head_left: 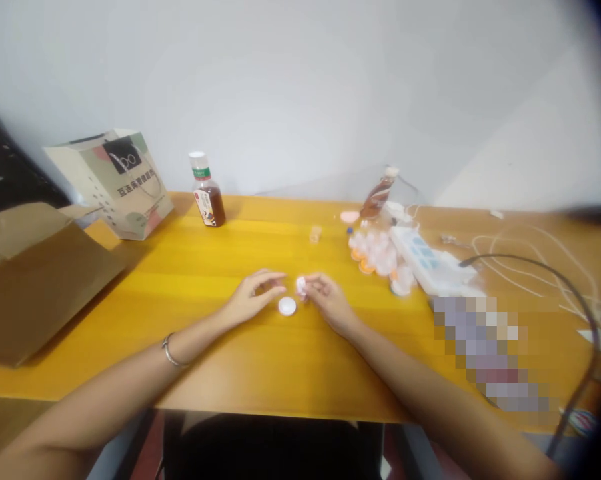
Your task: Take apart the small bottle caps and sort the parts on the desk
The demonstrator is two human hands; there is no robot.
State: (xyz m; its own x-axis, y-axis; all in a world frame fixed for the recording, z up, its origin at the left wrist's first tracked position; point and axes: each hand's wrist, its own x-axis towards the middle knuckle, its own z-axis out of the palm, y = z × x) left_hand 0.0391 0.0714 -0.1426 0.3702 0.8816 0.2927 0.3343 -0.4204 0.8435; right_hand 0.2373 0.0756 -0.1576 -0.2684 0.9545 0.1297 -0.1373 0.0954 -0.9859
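My right hand (331,305) pinches a small whitish object (301,287) between thumb and fingers, above the wooden table. Blur hides what kind of thing it is. Just left of it, a round white disc like a jar lid (287,306) lies flat on the table. My left hand (254,297) is on the other side of the disc, thumb and fingers apart and curved, with nothing between them. A silver bracelet (172,351) circles my left wrist.
A cardboard box (45,287) and paper bag (125,187) stand left, near a brown drink bottle (209,200). On the right are another bottle (378,195), clustered small pale containers (380,250), a white power strip (423,257) and loose cables (540,267). A small clear piece (315,234) lies mid-table.
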